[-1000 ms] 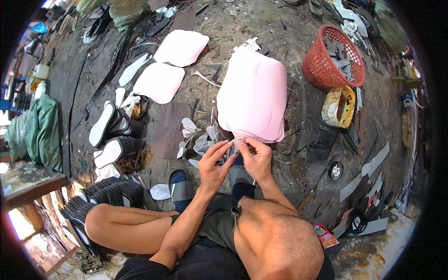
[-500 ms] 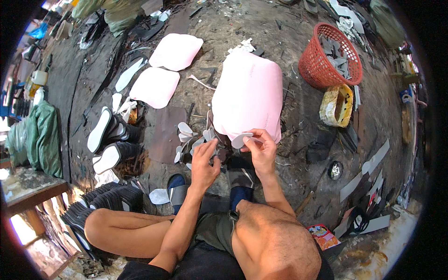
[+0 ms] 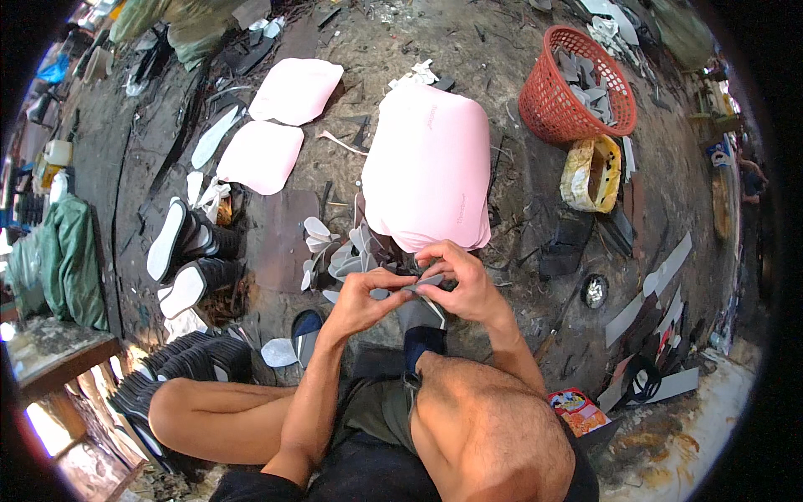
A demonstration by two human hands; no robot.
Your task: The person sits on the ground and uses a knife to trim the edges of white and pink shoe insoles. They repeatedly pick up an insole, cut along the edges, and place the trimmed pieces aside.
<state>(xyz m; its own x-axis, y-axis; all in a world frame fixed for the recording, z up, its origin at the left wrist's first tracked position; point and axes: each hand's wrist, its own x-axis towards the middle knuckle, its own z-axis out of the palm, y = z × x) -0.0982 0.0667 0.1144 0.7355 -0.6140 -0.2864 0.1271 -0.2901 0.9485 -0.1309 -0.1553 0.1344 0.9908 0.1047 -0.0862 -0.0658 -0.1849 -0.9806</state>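
Between my hands is a small, thin grey piece (image 3: 430, 283) that looks like a rounded sandal strap part. My right hand (image 3: 470, 289) pinches it at one side, thumb below and fingers curled above. From the other side, the thumb and fingertips of my left hand (image 3: 361, 303) close on its left end. Just beyond my left hand lies a loose pile of similar grey pieces (image 3: 358, 251) with rounded ends. A pink padded bundle (image 3: 431, 159) stands ahead of my fingers.
A red plastic basket (image 3: 535, 109) with grey scraps stands far right, beside a stained yellow container (image 3: 577, 180). Two pink pads (image 3: 266, 157) lie on the left. Black-and-white soles (image 3: 171, 238) and a row of dark soles (image 3: 196, 356) sit at left. Grey strips (image 3: 669, 269) lie right.
My left hand has moved right from beside the pile and now grips the grey piece too. My right hand has brought that piece lower and nearer. The whole view has shifted slightly.
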